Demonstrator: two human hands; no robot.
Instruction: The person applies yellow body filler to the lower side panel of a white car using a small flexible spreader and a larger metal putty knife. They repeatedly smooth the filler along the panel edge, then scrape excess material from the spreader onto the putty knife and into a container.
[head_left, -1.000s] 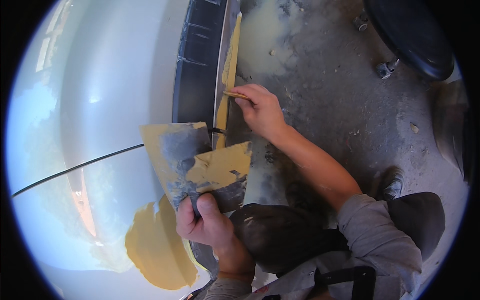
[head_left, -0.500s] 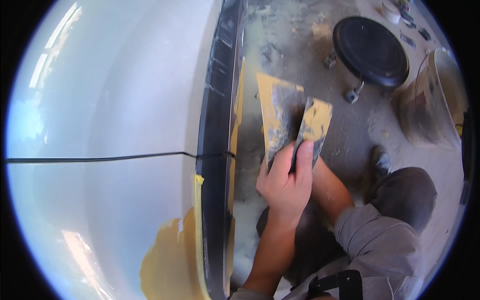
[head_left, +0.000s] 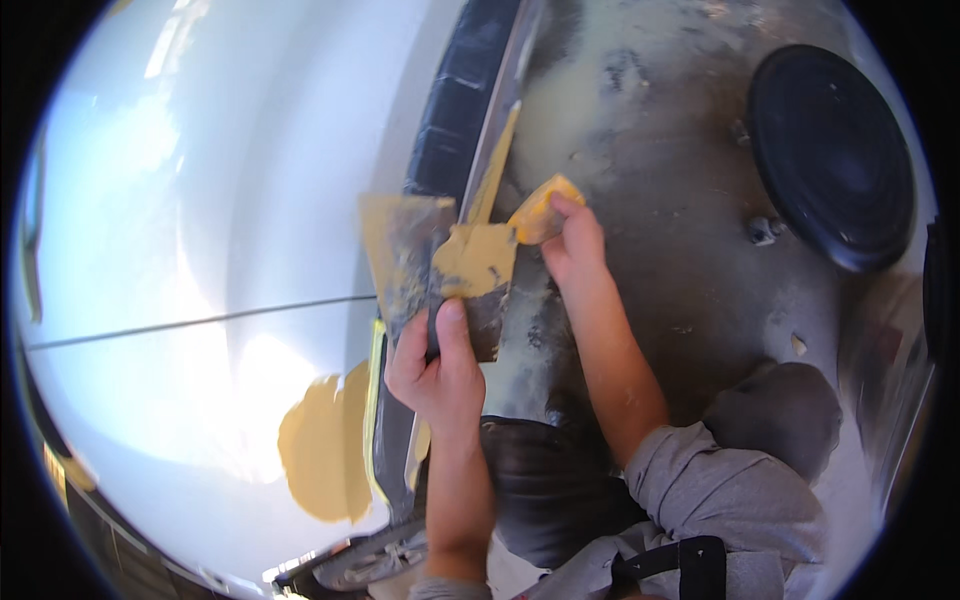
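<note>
My left hand (head_left: pixel 445 375) is closed around two flat metal putty spreaders, its thumb pressed on the nearer one. The farther spreader (head_left: pixel 395 235) is smeared grey with yellow filler along its edges. A thick coat of yellow filler lies on the nearer spreader (head_left: pixel 475 258). To its right, my right hand (head_left: pixel 578 240) pinches a small orange-yellow spreader (head_left: pixel 540 212), whose left end is close to the coated spreader; whether they touch is unclear. Beyond my left hand, a smooth patch of yellow filler (head_left: pixel 320 450) covers part of the glossy white car panel (head_left: pixel 230 390).
Yellow masking tape (head_left: pixel 374 420) borders the panel beside dark trim (head_left: pixel 455 120). A round black rolling stool (head_left: pixel 830 155) stands on the stained floor (head_left: pixel 660 120) at right. A large bucket (head_left: pixel 885 370) is partly visible at the right edge.
My left hand and its spreaders have moved left, in front of the trim. My right hand, previously hidden behind them, now shows at right with the orange-yellow spreader. The view has shifted.
</note>
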